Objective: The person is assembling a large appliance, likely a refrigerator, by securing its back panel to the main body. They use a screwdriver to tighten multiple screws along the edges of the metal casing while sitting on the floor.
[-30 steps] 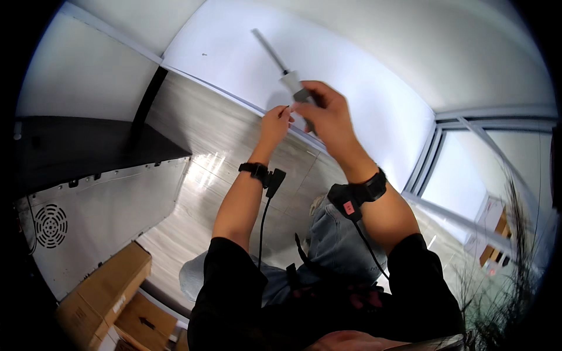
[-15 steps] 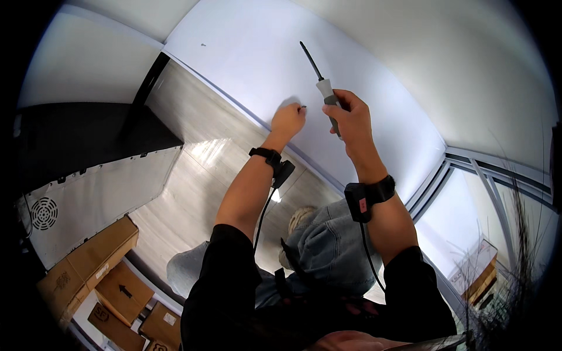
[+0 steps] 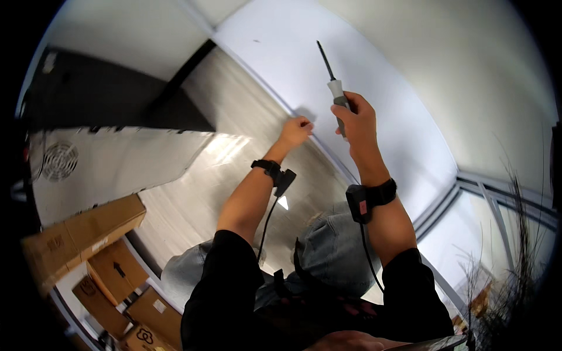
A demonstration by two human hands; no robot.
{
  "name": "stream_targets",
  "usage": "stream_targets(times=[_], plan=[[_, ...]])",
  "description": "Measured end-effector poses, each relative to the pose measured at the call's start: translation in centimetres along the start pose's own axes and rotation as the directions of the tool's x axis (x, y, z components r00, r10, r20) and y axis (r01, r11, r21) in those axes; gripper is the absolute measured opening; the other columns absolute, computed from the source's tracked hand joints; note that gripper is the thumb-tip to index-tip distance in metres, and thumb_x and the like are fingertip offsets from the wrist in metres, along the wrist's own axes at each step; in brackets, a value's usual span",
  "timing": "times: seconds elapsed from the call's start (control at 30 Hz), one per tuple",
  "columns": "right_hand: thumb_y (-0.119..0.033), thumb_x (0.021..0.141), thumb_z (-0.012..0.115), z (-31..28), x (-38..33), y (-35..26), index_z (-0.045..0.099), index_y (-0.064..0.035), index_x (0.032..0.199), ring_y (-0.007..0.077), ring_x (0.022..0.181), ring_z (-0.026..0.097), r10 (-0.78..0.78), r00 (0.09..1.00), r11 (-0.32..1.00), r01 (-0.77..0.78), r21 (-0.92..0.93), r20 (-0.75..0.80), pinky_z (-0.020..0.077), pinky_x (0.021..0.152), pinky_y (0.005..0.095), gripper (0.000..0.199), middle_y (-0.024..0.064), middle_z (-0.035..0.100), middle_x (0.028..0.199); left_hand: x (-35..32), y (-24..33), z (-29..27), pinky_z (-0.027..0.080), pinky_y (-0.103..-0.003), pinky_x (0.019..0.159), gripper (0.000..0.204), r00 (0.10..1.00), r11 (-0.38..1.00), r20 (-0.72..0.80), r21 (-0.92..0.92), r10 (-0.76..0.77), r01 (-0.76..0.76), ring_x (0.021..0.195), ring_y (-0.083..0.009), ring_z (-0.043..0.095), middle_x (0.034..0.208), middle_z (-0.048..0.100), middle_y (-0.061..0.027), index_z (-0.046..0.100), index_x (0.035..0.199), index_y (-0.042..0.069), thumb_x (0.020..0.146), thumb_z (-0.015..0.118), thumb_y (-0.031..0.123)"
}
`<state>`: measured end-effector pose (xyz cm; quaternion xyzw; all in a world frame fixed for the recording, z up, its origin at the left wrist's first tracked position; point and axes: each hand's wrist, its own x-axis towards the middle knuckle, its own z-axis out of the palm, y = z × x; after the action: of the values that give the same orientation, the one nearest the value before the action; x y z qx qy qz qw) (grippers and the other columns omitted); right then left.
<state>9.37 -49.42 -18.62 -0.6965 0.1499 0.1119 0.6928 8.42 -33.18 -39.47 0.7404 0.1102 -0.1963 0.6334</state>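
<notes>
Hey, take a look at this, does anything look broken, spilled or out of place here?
Nothing stands out. The right hand grips a screwdriver with its tip toward the white wall, and the left hand rests closed near the wall's base. The cardboard boxes are piled loosely at left but look intact. No spill shows on the floor.

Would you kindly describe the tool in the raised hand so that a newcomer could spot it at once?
Start at the pale wall that fills the upper middle of the view. In front of it the right hand is raised, gripping a screwdriver by its grey and white handle. Its thin dark shaft points up and left, the only slender dark line against that wall; the left hand beside it holds no tool.
</notes>
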Motion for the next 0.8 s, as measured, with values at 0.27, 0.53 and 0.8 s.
stream_targets(times=[0.27,0.53,0.8], plan=[[-0.001,0.073,0.062,14.5,-6.1,-0.9,0.052,-0.0046,0.109,0.01,0.073,0.053,-0.169,0.933,0.984,0.144,0.102,0.319,0.0443,0.051,0.0236,0.038,0.0038,0.056,0.089,-10.7,10.4,-17.8,0.047,-0.024,0.057,0.021,0.968,0.928,-0.208,-0.314,0.14,-0.201,0.067,-0.0112,0.059,0.082,0.063,-0.0056,0.058,0.105,0.003,0.091,0.051,0.017],[-0.001,0.072,0.069,21.8,-15.5,-4.8,0.059,-0.0012,0.103,0.0128,0.087,0.058,-0.266,0.919,0.956,0.29,-0.04,0.291,0.0467,0.079,0.0271,0.033,0.005,0.062,0.096,-21.2,17.6,-28.7,0.053,-0.028,0.061,0.033,0.931,0.728,-0.108,-0.595,0.348,-0.341,0.07,-0.0183,0.064,0.092,0.064,-0.0172,0.051,0.117,-0.002,0.098,0.033,0.018],[-0.003,0.076,0.07,24.1,-20.2,-8.7,0.066,-0.0036,0.104,0.0123,0.086,0.061,-0.436,0.897,0.887,0.442,-0.133,0.071,0.0483,0.075,0.0249,0.028,0.0055,0.066,0.096,-23.9,19.9,-30.8,0.051,-0.029,0.059,0.036,0.894,0.635,-0.151,-0.654,0.422,-0.41,0.069,-0.018,0.063,0.081,0.063,-0.0112,0.053,0.111,-0.001,0.1,0.035,0.029]])
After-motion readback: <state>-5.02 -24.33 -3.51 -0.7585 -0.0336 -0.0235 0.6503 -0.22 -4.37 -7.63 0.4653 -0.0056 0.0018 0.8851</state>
